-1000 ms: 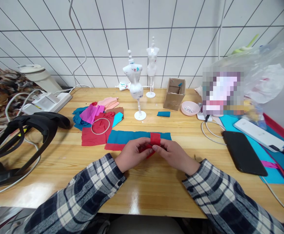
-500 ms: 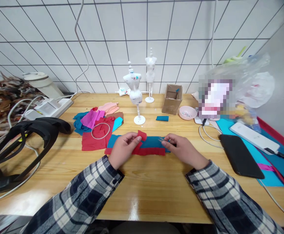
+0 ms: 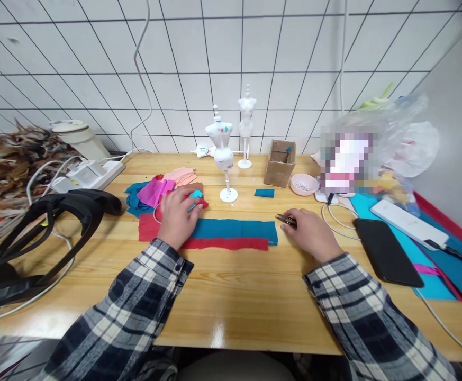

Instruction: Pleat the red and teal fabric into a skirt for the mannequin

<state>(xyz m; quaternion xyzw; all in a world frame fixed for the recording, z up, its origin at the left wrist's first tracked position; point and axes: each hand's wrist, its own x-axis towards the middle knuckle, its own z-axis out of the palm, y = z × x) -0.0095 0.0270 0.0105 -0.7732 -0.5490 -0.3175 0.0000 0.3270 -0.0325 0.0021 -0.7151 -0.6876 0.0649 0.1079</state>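
Observation:
My left hand [image 3: 178,214] is over the scraps at the left, its fingers spread. A small red piece [image 3: 204,204] shows by its thumb and fingertips, next to a light-blue scrap [image 3: 196,196]. My right hand [image 3: 312,233] rests on the table, closed around small dark scissors [image 3: 287,220] whose tips point left. Between the hands lies a long teal strip [image 3: 234,230] of crepe-like material, with a narrow red strip [image 3: 226,244] along its near edge. A larger red sheet [image 3: 148,226] is partly hidden by my left hand.
Two white mini dress forms [image 3: 223,153] stand behind the strips. A cardboard box [image 3: 280,164], a pink bowl of beads [image 3: 305,184] and a teal scrap [image 3: 264,193] are near them. A black phone [image 3: 387,251] lies right; a black headset [image 3: 52,238] and power strip [image 3: 91,177] are left.
My left hand has moved left with the small red piece, from the strips to the scraps, and its fingers have opened. My right hand has drawn the scissors slightly right, off the teal strip.

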